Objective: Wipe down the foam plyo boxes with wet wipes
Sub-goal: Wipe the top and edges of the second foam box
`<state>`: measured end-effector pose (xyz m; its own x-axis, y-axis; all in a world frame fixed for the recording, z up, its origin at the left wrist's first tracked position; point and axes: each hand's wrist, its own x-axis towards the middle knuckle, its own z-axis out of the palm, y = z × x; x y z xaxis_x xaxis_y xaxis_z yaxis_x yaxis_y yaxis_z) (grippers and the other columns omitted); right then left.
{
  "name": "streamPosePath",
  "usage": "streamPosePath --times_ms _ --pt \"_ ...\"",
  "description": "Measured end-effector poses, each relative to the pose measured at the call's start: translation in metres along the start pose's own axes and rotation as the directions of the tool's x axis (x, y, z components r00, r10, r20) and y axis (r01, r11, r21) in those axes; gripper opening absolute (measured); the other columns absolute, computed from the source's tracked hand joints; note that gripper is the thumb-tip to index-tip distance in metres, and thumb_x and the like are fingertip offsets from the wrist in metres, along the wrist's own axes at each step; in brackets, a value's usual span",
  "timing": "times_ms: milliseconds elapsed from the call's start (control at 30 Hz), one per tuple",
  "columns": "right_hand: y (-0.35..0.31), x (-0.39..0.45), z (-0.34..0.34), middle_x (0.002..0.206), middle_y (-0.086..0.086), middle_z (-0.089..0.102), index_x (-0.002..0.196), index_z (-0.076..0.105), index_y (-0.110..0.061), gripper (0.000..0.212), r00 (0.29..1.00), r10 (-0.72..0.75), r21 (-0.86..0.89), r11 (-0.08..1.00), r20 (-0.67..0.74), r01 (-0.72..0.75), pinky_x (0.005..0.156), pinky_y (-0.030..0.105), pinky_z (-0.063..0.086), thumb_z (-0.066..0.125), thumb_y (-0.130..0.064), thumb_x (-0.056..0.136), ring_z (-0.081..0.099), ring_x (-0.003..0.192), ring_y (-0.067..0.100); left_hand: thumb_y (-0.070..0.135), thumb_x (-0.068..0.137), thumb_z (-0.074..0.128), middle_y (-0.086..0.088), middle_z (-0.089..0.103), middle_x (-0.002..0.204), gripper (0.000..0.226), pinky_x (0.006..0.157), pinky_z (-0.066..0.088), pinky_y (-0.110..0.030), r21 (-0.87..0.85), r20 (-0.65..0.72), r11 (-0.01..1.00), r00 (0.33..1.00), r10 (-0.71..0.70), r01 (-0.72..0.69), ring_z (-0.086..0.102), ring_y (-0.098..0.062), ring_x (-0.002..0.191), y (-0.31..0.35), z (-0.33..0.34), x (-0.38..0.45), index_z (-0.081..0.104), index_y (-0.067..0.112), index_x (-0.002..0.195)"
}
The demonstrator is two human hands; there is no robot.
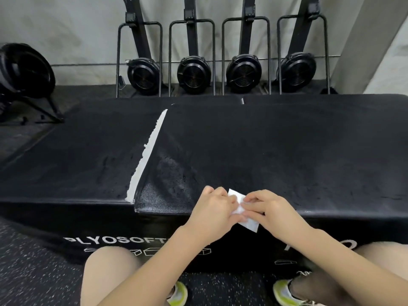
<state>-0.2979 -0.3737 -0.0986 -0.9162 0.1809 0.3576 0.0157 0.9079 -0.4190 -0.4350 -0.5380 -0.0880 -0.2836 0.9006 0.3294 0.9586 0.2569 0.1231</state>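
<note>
1. One view only, from the head camera looking down: both forearms reach in from the bottom edge, and the person's knees and yellow-green shoes (177, 293) are cut off there.
2. Much of the white wet wipe (244, 214) is covered by fingers; only its upper corner and its lower right corner show clearly, so its full shape is hard to judge.
3. Printed lettering on the front of the near foam plyo box (254, 151) reads "PLYOSOFT", with the rest hidden behind the left forearm.
4. A torn strip along the seam with the lower box on the left (77, 155) shows pale material (146, 155) under the black cover.
5. No container appears in view.
6. Left hand (215, 208) pinches the wipe's left side with curled fingers; right hand (268, 209) grips its right side, fingertips pressed on it.
7. Both hands and the wipe sit at the box's near top edge, the wipe between them; whether it touches the box I cannot tell.
8. Four black fan machines (194, 72) stand behind, their tops cut off.
</note>
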Motion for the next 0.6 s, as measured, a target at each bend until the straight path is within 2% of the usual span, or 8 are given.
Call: streamPosePath --times_ms 100,167,267,333,400,467,600 --pt "0.003 -0.008 -0.001 0.107 -0.009 0.068 0.099 0.08 -0.023 0.022 0.993 -0.09 -0.08 0.993 -0.074 0.084 0.08 0.025 0.055 0.069 -0.038 0.086 0.061 0.096 0.006 0.063 0.097 0.042 0.01 0.05 0.065 0.054 0.078 0.04 -0.034 0.015 -0.1 1.0 0.995 0.017 -0.016 0.05 -0.013 0.079 0.007 0.009 -0.003 0.062 0.02 0.07" --pt "0.009 -0.018 -0.004 0.105 -0.006 0.069 0.098 0.08 -0.018 0.029 0.983 -0.151 -0.122 0.983 -0.099 0.139 0.078 0.026 0.056 0.063 -0.041 0.092 0.062 0.095 0.01 0.052 0.098 0.049 0.011 0.057 0.073 0.04 0.078 0.04 -0.034 -0.004 -0.172 0.999 0.984 0.035 -0.037 0.05 -0.011 0.082 0.016 0.019 -0.006 0.068 0.022 0.079" --pt "0.013 -0.03 -0.002 0.103 0.0 0.07 0.098 0.078 -0.009 0.021 0.96 -0.234 -0.203 0.958 -0.153 0.201 0.075 0.031 0.058 0.065 -0.025 0.094 0.063 0.093 0.018 0.038 0.09 0.066 0.015 0.066 0.084 0.012 0.078 0.034 -0.031 -0.038 -0.326 0.998 0.945 0.035 -0.05 0.051 -0.01 0.082 0.028 0.029 -0.008 0.072 0.028 0.095" --pt "0.007 -0.031 0.005 0.101 0.0 0.069 0.097 0.076 -0.007 0.016 0.94 -0.282 -0.255 0.939 -0.19 0.23 0.073 0.031 0.057 0.066 -0.019 0.095 0.062 0.091 0.019 0.031 0.093 0.067 0.014 0.065 0.083 0.006 0.077 0.034 -0.033 0.041 -0.381 0.998 0.923 0.058 -0.046 0.054 -0.011 0.08 0.031 0.032 -0.011 0.072 0.03 0.09" --pt "-0.005 -0.026 0.013 0.098 0.0 0.068 0.093 0.074 -0.007 0.026 0.925 -0.314 -0.266 0.93 -0.213 0.255 0.071 0.03 0.056 0.056 -0.024 0.1 0.061 0.089 0.019 0.025 0.097 0.064 0.013 0.064 0.083 0.014 0.079 0.033 -0.033 0.101 -0.416 0.994 0.907 0.068 -0.028 0.055 -0.011 0.08 0.025 0.032 -0.019 0.071 0.028 0.085" --pt "-0.021 -0.017 0.026 0.096 0.0 0.068 0.091 0.074 -0.007 0.034 0.913 -0.339 -0.253 0.926 -0.229 0.28 0.071 0.027 0.054 0.049 -0.027 0.103 0.06 0.089 0.019 0.019 0.097 0.066 0.014 0.066 0.089 0.012 0.081 0.034 -0.033 0.14 -0.429 0.99 0.9 0.082 -0.024 0.057 -0.012 0.083 0.012 0.028 -0.033 0.072 0.026 0.089" --pt "-0.055 0.008 0.061 0.095 -0.003 0.068 0.091 0.074 -0.009 0.019 0.906 -0.337 -0.218 0.933 -0.256 0.285 0.071 0.022 0.051 0.063 -0.023 0.095 0.056 0.091 0.015 0.02 0.093 0.072 0.015 0.067 0.094 0.006 0.082 0.036 -0.034 0.19 -0.423 0.981 0.904 0.056 0.028 0.058 -0.012 0.086 -0.025 0.01 -0.066 0.073 0.025 0.091"
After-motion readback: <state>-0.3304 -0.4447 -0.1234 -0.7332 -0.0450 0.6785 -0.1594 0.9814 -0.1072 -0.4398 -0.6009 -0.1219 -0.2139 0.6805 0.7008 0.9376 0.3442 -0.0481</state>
